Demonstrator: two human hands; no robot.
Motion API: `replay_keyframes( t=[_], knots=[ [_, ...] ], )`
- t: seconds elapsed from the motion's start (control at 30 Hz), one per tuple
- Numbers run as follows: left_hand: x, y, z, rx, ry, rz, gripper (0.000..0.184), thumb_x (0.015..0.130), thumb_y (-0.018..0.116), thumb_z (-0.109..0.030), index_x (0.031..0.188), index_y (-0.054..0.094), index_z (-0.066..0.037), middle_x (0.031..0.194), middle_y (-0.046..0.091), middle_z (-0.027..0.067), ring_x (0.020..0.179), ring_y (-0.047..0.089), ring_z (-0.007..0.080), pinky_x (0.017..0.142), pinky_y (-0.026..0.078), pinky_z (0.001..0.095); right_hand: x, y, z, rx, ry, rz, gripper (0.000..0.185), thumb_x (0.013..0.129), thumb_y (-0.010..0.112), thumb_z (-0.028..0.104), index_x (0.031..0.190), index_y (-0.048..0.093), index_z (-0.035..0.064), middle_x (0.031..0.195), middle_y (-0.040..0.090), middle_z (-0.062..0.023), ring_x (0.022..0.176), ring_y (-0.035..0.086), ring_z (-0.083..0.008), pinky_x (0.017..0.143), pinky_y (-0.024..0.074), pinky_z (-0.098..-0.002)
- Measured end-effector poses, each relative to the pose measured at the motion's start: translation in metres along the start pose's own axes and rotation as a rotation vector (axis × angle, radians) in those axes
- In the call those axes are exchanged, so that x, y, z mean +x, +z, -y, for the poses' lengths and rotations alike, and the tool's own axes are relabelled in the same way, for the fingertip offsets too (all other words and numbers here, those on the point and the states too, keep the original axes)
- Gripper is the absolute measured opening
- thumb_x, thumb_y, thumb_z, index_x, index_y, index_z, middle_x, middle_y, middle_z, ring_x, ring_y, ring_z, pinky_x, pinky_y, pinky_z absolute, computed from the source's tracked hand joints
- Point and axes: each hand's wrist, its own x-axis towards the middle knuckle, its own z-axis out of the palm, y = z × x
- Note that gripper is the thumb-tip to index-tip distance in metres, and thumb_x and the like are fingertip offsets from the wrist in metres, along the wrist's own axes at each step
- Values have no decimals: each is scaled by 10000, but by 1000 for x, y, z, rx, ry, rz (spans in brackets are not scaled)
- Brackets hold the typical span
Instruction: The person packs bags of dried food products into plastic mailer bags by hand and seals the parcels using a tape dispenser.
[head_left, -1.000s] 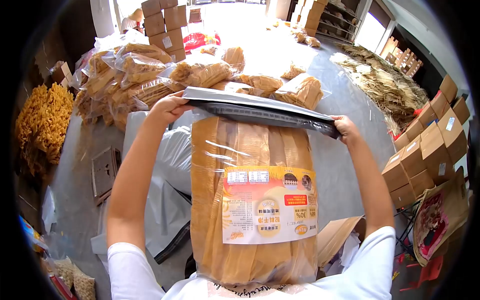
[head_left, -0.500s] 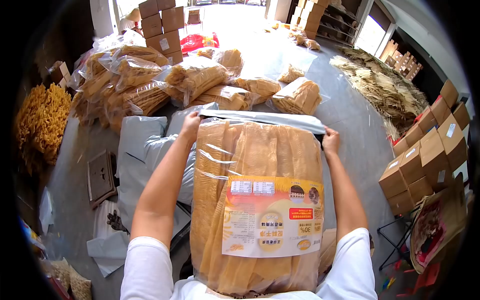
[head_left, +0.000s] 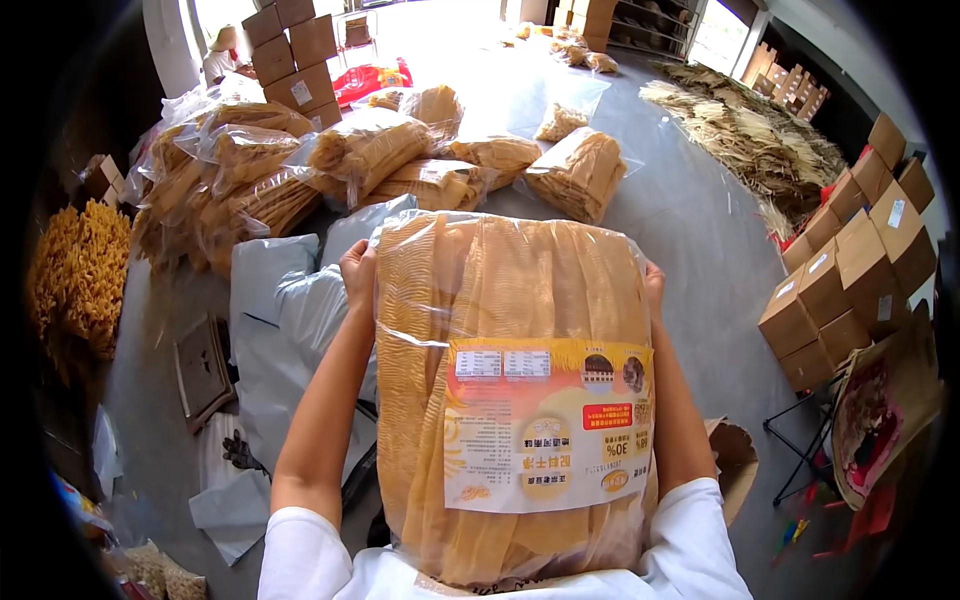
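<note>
A large clear bag of flat, ridged tan dried sheets [head_left: 520, 290] leans upright against my white-shirted front. Its printed label [head_left: 550, 430] appears upside down to me. At its far left corner is my left hand [head_left: 358, 272], fingers closed. My right hand [head_left: 655, 285], also closed, is at the far right corner and partly covered by the package. Half a second ago both hands held the mouth of a grey plastic mailing bag; that bag is now hidden behind the package. More grey plastic bags [head_left: 275, 340] lie left of my left arm.
Bagged tan sheets [head_left: 370, 150] are piled ahead. Cardboard boxes stand at back left [head_left: 300, 60] and right [head_left: 840, 290]. Yellow dried strands [head_left: 80, 280] heap at left, and pale sheets [head_left: 740, 130] at far right. A folding stool [head_left: 800, 450] stands right; a person [head_left: 225, 55] is far back.
Both hands have dropped lower beside the package, and the grey bag's edge between them has gone out of sight behind it. The view has shifted slightly, showing the person at back left.
</note>
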Motion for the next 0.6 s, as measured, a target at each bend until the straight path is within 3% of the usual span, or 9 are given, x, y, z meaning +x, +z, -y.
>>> replay_keyframes(
  t=[0.03, 0.1, 0.2, 0.27, 0.37, 0.43, 0.47, 0.5, 0.6],
  knots=[
    [6, -10, 7, 86, 86, 69, 175, 823, 554, -49, 656, 597, -20, 599, 569, -24, 475, 461, 42, 424, 372, 212, 1, 5, 2, -84, -173, -75, 164, 871, 602, 98, 922, 659, -47, 774, 640, -12, 609, 538, -41, 518, 446, -191],
    [6, -15, 15, 205, 193, 179, 203, 829, 600, -98, 648, 627, -12, 582, 578, -15, 503, 469, 28, 434, 372, 202, -1, 11, 5, -21, -206, -99, 180, 885, 588, 109, 939, 656, -49, 771, 637, -7, 629, 537, -39, 539, 441, -188],
    [-2, -15, 0, 195, 71, 313, 179, 838, 589, -103, 705, 654, -1, 610, 590, -8, 505, 456, 23, 435, 363, 201, 4, -2, 3, -41, -292, -113, 205, 911, 560, 127, 965, 654, -47, 769, 630, 3, 665, 525, -34, 574, 430, -188],
    [-15, 1, -33, 115, 16, 270, 206, 864, 565, -122, 725, 653, 1, 617, 575, -23, 519, 432, 13, 441, 351, 204, 1, -7, 7, -117, -325, -120, 214, 923, 546, 135, 974, 654, -43, 770, 627, 8, 680, 514, -32, 587, 423, -190],
    [-46, 20, -71, 364, 488, 246, 234, 876, 531, -106, 697, 578, 37, 607, 498, -46, 565, 390, 14, 467, 311, 206, -19, 4, 35, -236, -372, -91, 215, 920, 541, 123, 995, 646, -49, 787, 618, 23, 710, 497, -27, 608, 417, -193],
    [-63, 24, -72, 321, 457, 236, 207, 850, 538, -81, 683, 549, 41, 590, 469, -48, 558, 366, 24, 465, 297, 222, -31, 6, 42, -393, -477, -252, 208, 918, 534, 114, 988, 640, -51, 756, 599, 19, 694, 481, -29, 595, 411, -193],
    [-68, 26, -71, 283, 412, 226, 186, 824, 546, -56, 669, 520, 45, 573, 440, -49, 552, 343, 34, 463, 282, 239, -32, 2, 41, -395, -480, -250, 208, 918, 534, 114, 988, 640, -51, 756, 599, 19, 694, 481, -29, 595, 411, -193],
    [-64, 24, -78, 516, 568, 291, 155, 776, 547, -21, 669, 455, 43, 546, 382, -31, 543, 299, 64, 458, 257, 281, -34, -5, 38, -381, -450, -220, 208, 917, 532, 115, 983, 634, -54, 731, 586, 18, 677, 467, -30, 583, 404, -197],
    [-37, 34, -69, 659, 590, 267, 158, 751, 533, -7, 676, 399, 27, 567, 312, -5, 559, 281, 83, 467, 240, 297, -37, -9, 44, -380, -356, -117, 204, 917, 528, 122, 970, 633, -45, 648, 528, -14, 628, 423, -36, 544, 382, -216]
  ],
)
